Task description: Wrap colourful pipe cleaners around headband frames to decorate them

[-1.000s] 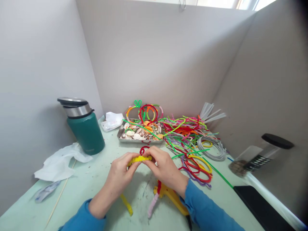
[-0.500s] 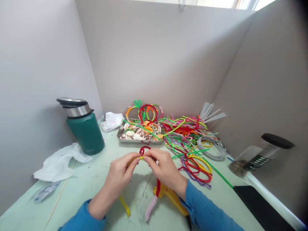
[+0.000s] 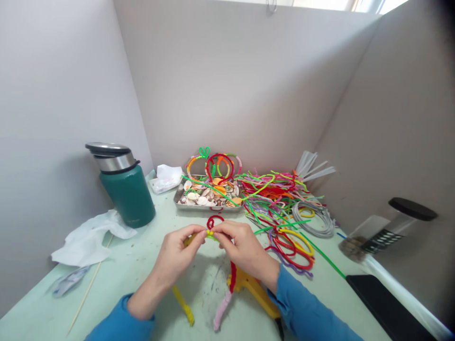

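My left hand (image 3: 179,248) and my right hand (image 3: 243,244) meet over the table, each pinching a pipe-cleaner piece. Between the fingertips shows a yellow-green stretch (image 3: 210,233) of it. A red curl (image 3: 214,219) rises just behind the fingertips. Below my left hand a yellow end (image 3: 184,307) hangs down; under my right hand a red length (image 3: 232,277) leads to a pink end (image 3: 222,312). My palms hide how these parts join. A yellow glue gun (image 3: 258,296) lies under my right forearm.
A metal tray (image 3: 199,208) of shells stands behind my hands, with colourful rings over it. Pipe cleaners (image 3: 270,189) pile to its right. A green bottle (image 3: 126,194) and white tissue (image 3: 88,239) are left; a black phone-like slab (image 3: 387,305) and clear container (image 3: 387,232) are right.
My fingertips have parted slightly, showing more of the yellow-green stretch between them. The hanging yellow end has shifted a little. Both hands keep their pinch.
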`<action>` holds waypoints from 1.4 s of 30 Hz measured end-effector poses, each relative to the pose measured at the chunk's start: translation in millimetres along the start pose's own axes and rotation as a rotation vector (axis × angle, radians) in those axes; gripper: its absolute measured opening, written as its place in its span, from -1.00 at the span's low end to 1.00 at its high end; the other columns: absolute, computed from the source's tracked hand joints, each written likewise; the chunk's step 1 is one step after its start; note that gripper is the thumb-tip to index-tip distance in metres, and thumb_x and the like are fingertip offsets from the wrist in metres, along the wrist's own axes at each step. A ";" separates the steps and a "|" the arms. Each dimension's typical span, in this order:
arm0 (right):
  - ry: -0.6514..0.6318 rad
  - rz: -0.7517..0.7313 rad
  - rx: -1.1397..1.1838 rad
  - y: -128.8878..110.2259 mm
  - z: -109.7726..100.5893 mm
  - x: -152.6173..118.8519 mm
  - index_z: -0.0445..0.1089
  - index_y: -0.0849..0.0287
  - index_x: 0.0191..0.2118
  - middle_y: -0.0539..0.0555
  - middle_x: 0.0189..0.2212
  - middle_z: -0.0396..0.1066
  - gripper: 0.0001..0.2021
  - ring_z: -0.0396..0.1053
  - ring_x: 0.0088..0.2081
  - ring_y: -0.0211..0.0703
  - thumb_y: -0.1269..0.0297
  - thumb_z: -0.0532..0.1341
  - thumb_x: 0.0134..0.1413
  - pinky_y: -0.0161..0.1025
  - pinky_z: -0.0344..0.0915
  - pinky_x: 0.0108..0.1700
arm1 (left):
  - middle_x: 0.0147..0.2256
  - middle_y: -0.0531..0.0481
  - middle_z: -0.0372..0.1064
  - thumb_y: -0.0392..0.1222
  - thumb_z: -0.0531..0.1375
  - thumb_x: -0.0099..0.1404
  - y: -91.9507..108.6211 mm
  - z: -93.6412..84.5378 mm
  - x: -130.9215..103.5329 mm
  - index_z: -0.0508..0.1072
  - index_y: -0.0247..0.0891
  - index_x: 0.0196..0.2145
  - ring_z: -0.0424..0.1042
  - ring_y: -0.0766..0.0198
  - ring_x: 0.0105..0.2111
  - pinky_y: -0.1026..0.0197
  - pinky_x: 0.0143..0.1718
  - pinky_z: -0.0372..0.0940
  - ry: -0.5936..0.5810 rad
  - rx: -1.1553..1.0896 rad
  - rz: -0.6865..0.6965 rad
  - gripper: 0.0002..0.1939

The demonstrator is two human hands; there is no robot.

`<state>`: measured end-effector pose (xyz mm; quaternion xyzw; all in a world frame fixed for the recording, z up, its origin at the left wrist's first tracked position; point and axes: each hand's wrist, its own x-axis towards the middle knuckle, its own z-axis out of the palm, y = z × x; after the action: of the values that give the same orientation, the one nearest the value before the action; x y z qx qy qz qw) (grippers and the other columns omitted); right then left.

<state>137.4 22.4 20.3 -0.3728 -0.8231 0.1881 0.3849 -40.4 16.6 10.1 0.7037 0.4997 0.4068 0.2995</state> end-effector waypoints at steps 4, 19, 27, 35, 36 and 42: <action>0.005 0.013 -0.001 0.5 -1.8 1.2 0.43 0.16 -0.27 0.01 -0.40 0.44 -0.86 0.35 -0.34 -0.25 0.42 0.11 0.16 -0.34 0.19 -0.29 | -0.30 0.02 0.47 -0.08 0.11 0.24 -0.9 0.2 -0.4 0.46 -0.21 -0.28 0.42 0.27 -0.31 0.29 -0.27 0.27 0.036 0.038 0.044 -0.79; -0.127 -0.013 0.085 -14.7 -29.8 4.2 0.43 0.17 -0.24 -0.01 -0.37 0.42 -0.88 0.34 -0.34 -0.27 0.35 0.25 0.05 -0.35 0.22 -0.27 | -0.43 0.11 0.40 -0.18 0.17 0.21 3.2 -1.1 -11.1 0.35 -0.21 -0.28 0.30 0.45 -0.57 0.40 -0.52 0.19 0.185 0.227 0.310 -0.88; -0.042 -0.131 -0.185 -22.0 -20.3 1.8 0.36 0.16 -0.15 0.09 -0.26 0.35 -0.81 0.25 -0.17 -0.11 0.36 0.22 0.07 -0.19 0.19 -0.15 | -0.49 0.11 0.42 -0.18 0.14 0.24 3.2 -1.8 -8.9 0.40 -0.22 -0.30 0.31 0.42 -0.60 0.38 -0.52 0.19 0.171 0.248 0.307 -0.90; 0.052 -0.101 -0.214 -11.1 -1.5 -0.1 0.39 0.16 -0.27 0.08 -0.36 0.35 -0.92 0.26 -0.26 -0.13 0.36 0.15 0.15 -0.22 0.18 -0.24 | -0.26 -0.02 0.39 -0.19 0.06 0.28 6.5 -0.9 -8.7 0.26 -0.20 -0.14 0.38 0.31 -0.44 0.29 -0.40 0.25 0.035 0.193 0.235 -0.81; 0.063 -0.091 -0.199 -9.6 -1.8 0.1 0.38 0.16 -0.28 0.08 -0.36 0.35 -0.93 0.26 -0.26 -0.14 0.36 0.15 0.15 -0.23 0.18 -0.25 | -0.23 -0.04 0.37 -0.20 0.05 0.28 7.2 -0.7 -8.9 0.24 -0.20 -0.12 0.36 0.31 -0.44 0.28 -0.40 0.25 0.036 0.193 0.232 -0.79; 0.062 -0.057 -0.146 -8.4 -4.9 0.9 0.38 0.16 -0.31 0.06 -0.37 0.36 -0.93 0.28 -0.26 -0.16 0.31 0.17 0.13 -0.24 0.18 -0.22 | -0.17 -0.07 0.23 -0.25 0.01 0.29 6.4 0.1 -9.5 0.19 -0.21 -0.14 0.29 0.34 -0.42 0.25 -0.35 0.24 0.070 0.164 0.259 -0.84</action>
<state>136.9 17.8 28.9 -0.3817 -0.8327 0.1051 0.3871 -38.9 5.5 12.8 0.7697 0.4463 0.4242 0.1685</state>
